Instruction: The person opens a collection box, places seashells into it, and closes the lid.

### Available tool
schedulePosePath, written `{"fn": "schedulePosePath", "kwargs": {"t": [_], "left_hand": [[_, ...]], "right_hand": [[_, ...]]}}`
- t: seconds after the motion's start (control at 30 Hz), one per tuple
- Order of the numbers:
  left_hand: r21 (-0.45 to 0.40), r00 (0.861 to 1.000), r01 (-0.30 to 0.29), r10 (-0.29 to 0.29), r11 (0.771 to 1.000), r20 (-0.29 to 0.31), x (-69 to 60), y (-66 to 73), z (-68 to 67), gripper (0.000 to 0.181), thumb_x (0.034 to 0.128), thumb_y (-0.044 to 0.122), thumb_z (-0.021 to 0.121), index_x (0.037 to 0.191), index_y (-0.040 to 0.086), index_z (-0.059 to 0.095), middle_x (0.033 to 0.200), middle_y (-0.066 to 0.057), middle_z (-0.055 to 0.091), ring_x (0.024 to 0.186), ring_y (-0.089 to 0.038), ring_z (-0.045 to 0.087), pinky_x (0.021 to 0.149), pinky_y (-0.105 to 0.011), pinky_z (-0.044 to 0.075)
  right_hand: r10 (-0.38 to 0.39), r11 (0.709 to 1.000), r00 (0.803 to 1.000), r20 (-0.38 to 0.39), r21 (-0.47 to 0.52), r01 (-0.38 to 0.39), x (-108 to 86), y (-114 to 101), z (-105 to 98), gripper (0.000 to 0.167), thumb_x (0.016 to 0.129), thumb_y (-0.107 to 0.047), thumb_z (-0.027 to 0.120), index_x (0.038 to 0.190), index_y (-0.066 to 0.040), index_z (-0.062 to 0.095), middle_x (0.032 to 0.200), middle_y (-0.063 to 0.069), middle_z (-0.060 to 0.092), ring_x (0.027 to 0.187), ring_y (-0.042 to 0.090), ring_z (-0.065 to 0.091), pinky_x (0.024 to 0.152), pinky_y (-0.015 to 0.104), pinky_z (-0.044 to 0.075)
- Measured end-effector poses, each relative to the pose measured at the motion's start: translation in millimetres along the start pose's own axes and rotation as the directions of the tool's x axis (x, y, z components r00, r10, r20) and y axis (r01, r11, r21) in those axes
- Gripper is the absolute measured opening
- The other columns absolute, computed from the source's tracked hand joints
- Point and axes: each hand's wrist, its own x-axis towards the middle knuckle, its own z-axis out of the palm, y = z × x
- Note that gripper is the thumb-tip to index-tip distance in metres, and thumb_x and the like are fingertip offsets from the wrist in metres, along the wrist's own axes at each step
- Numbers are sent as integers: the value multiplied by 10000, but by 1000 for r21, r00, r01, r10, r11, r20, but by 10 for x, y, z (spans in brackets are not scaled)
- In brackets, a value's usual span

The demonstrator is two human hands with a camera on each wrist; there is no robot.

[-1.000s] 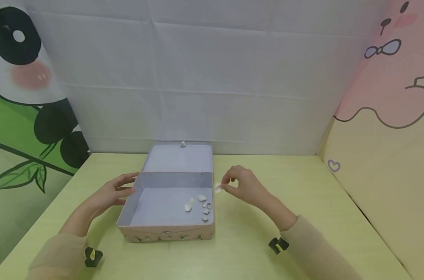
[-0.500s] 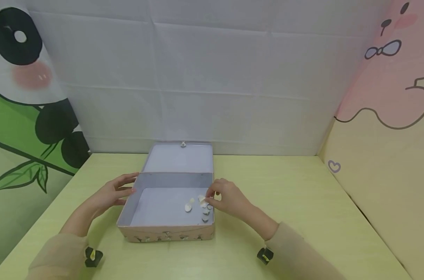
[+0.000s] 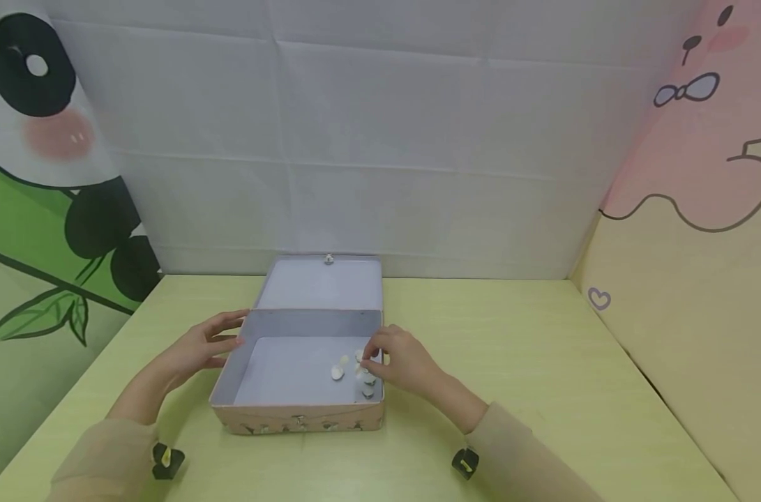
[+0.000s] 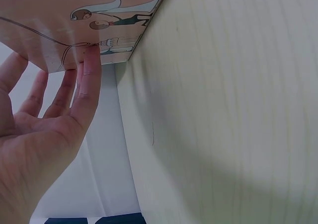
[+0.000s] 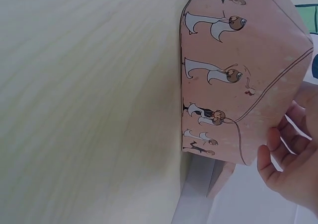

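A pink tin box (image 3: pixel 298 420) with printed figures stands on the table, its lid (image 3: pixel 320 282) folded back. Inside, several small whitish shells (image 3: pixel 337 373) lie mostly along the right side. The left hand (image 3: pixel 198 344) rests against the box's left wall, with fairly straight fingers; the left wrist view shows its fingertips (image 4: pixel 92 60) touching the printed side. Over the right rim reaches the right hand (image 3: pixel 405 357), thumb and forefinger pinching a small whitish shell (image 3: pixel 358 369) low inside the box. The fingers partly cover that shell and others near it.
The pale yellow tabletop (image 3: pixel 543 362) extends around the box. A white cloth backdrop (image 3: pixel 380 139) rises behind the lid. Printed cartoon panels flank both sides, the green one (image 3: pixel 35 223) at left and the pink one (image 3: pixel 688 153) at right.
The right hand has moved left and down from beside the box, over its right rim, carrying the whitish shell inside. The left hand and box have stayed in place.
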Motion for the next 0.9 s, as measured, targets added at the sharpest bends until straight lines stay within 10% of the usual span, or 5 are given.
{"fn": "schedulePosePath", "kwargs": {"t": [0.9], "left_hand": [[8,1000,8,-8,1000,23,11,35,-46,714,931,265,595,1503,127,191,1530,-221,189,1353,-471,260,895,-493,501]], "right_hand": [[104,957,994,17,272,-104,-212,295,-62,432,863,-273,689,1237,-81,586,1371,122,486,1083,291,570,782,465,529]]}}
